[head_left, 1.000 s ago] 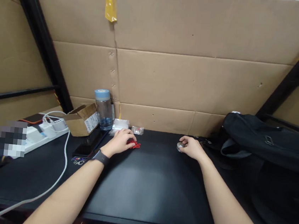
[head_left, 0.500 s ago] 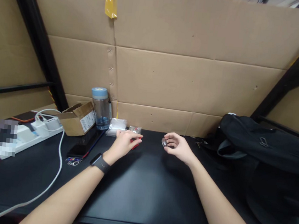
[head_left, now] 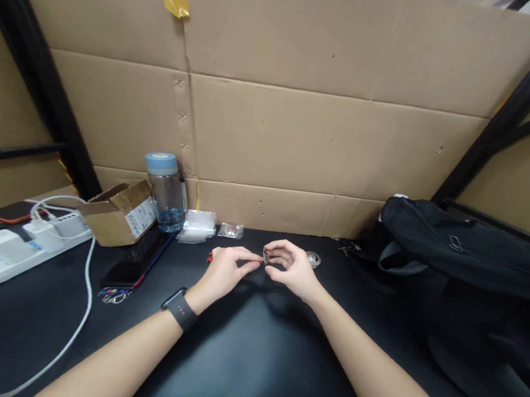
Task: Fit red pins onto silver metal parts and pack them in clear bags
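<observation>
My right hand (head_left: 296, 270) grips a small round metallic disc (head_left: 266, 257) by its edge, held tilted up above the black tabletop (head_left: 248, 355). My left hand (head_left: 229, 272) wears a dark watch on its wrist, and its thumb and index finger are pinched together right beside the disc. Whatever those fingertips hold, if anything, is too small to make out. Behind the right hand lies another round silvery piece (head_left: 314, 260), partly covered by it. Small red bits (head_left: 210, 257) peek out beside the left hand.
Along the cardboard wall stand a blue-lidded bottle (head_left: 165, 194), clear plastic bags (head_left: 198, 226) and a small packet (head_left: 231, 230). To the left are an open carton (head_left: 116, 217), a phone (head_left: 128, 266) and a white power strip (head_left: 17, 251) with cable. A black backpack (head_left: 476, 258) fills the right.
My right hand has moved left with the disc, bringing it to my left fingertips. The left thumb and finger have closed together. The silvery piece behind the right hand now shows.
</observation>
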Available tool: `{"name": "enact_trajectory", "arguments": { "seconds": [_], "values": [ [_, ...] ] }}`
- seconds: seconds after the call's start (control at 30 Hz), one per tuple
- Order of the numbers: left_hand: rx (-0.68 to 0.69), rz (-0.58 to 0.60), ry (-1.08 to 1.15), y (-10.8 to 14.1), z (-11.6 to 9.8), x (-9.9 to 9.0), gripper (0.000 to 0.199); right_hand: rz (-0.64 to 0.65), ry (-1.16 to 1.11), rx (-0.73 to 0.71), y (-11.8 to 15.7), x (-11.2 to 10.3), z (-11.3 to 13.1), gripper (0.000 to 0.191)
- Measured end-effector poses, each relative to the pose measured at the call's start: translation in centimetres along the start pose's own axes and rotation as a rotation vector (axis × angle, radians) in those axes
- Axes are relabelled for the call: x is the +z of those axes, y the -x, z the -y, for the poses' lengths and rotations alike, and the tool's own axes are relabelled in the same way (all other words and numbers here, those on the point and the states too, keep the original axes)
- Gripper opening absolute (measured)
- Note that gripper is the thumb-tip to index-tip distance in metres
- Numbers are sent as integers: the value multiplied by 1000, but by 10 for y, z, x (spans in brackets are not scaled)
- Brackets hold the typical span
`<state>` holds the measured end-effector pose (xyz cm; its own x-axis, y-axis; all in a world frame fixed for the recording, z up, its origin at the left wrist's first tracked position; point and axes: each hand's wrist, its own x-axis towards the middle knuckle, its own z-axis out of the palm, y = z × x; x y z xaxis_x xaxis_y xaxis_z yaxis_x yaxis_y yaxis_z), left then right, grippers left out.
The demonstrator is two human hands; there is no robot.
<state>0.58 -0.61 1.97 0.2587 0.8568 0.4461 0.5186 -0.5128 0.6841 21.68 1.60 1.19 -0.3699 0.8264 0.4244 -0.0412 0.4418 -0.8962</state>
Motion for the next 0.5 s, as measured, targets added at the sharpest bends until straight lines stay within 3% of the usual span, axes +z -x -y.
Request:
{"name": "enact_trajectory", "arguments": {
  "seconds": [0.23,0.5],
  "values": [
    [-102,-53,188,-3,8,1,13,22,-18,-29,2,9,-1,42],
    [-77,-63,279,-3,8,4,18,-52,23,-115,4,14,4,35]
  ]
}}
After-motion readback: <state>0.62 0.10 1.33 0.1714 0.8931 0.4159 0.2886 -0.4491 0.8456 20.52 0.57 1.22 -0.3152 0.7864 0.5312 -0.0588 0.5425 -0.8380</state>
